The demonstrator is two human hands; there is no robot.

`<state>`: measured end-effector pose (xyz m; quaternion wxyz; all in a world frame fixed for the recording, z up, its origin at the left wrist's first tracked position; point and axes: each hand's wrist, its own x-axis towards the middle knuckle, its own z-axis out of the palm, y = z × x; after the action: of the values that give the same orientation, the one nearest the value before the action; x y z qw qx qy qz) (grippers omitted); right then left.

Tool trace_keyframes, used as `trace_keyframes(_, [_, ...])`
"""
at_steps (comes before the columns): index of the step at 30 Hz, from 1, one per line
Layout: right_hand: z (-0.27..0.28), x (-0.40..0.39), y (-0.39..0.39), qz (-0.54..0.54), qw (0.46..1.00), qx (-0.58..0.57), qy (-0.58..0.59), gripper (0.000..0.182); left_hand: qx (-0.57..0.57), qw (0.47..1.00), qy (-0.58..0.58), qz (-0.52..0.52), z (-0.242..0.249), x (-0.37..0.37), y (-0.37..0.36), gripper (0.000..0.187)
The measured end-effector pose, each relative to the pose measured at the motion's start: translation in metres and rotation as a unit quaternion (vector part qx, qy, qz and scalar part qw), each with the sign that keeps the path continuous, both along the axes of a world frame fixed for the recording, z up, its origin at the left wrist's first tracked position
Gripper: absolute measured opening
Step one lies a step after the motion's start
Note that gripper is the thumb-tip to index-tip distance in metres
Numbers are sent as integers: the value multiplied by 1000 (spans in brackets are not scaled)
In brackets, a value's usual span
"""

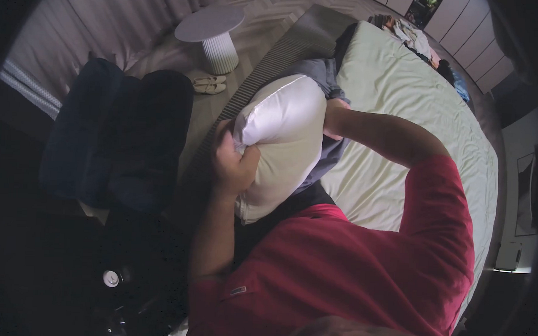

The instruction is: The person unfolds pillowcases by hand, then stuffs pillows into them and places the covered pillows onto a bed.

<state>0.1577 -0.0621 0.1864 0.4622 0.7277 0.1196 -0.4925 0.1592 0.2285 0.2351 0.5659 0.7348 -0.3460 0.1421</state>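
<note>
Pillow (282, 141), white and plump, held up against the chest over the near edge of the bed (397, 113). Left hand (233, 163) clenched on its lower left edge, fingers bunching the fabric, seemingly to pin the stuffing while the other side is worked. Right hand (334, 117) pressed to the pillow's far right side, mostly hidden behind it and tucked into grey cloth (324, 74); closed or flat, cannot tell. Grey cloth draped from behind the pillow's top down along its right side, looking like a pillowcase partly around the pillow, though how far on is unclear. Both forearms bent inward, squeezing the pillow between them, probably to keep it compact. Red sleeve (422, 235) filling the lower frame.

Further out: pale green sheet spread smooth across the bed, a heap of clothes (415, 39) at its far end. Left of the bed, a ribbed headboard or bench edge running along the floor side. Beyond, a dark blue armchair (114, 137) in shadow, a round white side table (211, 36) with a fluted base, a pair of light slippers (208, 84) just beside that base, curtains along the far wall.
</note>
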Motion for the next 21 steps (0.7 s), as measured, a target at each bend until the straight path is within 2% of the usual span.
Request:
trace_keyframes(3, [5, -7, -1, 18, 1000, -8, 23, 43, 6, 998, 64, 14, 1, 1, 5, 44])
trace_keyframes(4, [16, -17, 0, 0, 991, 108, -74, 35, 17, 995, 93, 29, 3, 1, 7, 45])
trace_keyframes(5, [26, -27, 0, -19, 960, 221, -170, 29, 29, 991, 122, 45, 4, 2, 9, 47])
trace_keyframes(6, [34, -34, 1, -28, 936, 275, -216, 27, 34, 989, 137, 52, 10, 2, 9, 48])
trace_keyframes(8, [41, -43, 5, 49, 902, 277, -326, 13, 28, 987, 155, 29, 29, -2, 11, 76])
trace_keyframes(9, [44, -45, 5, 67, 891, 277, -354, 15, 26, 987, 159, 22, 35, 0, 12, 83])
trace_keyframes(11, [49, -46, 1, 108, 837, 332, -422, 19, 46, 996, -69, -17, 35, 13, 13, 72])
trace_keyframes(12, [52, -47, 1, 117, 822, 345, -439, 20, 50, 990, -126, -30, 39, 18, 11, 70])
trace_keyframes(14, [58, -45, 6, -17, 815, 377, -440, 6, 80, 973, -187, -112, 54, 25, 8, 61])
trace_keyframes(16, [57, -39, 6, -62, 784, 425, -448, 6, 87, 963, -207, -147, 63, 28, 1, 57])
trace_keyframes(18, [53, -32, 7, -80, 741, 485, -457, 14, 86, 958, -214, -169, 67, 30, -6, 68])
trace_keyframes(20, [54, -30, 12, -56, 698, 551, -454, 18, 157, 962, -175, -140, 65, 29, -17, 45])
trace_keyframes(21, [58, -31, 15, -49, 686, 568, -453, 20, 175, 962, -165, -132, 63, 30, -23, 39])
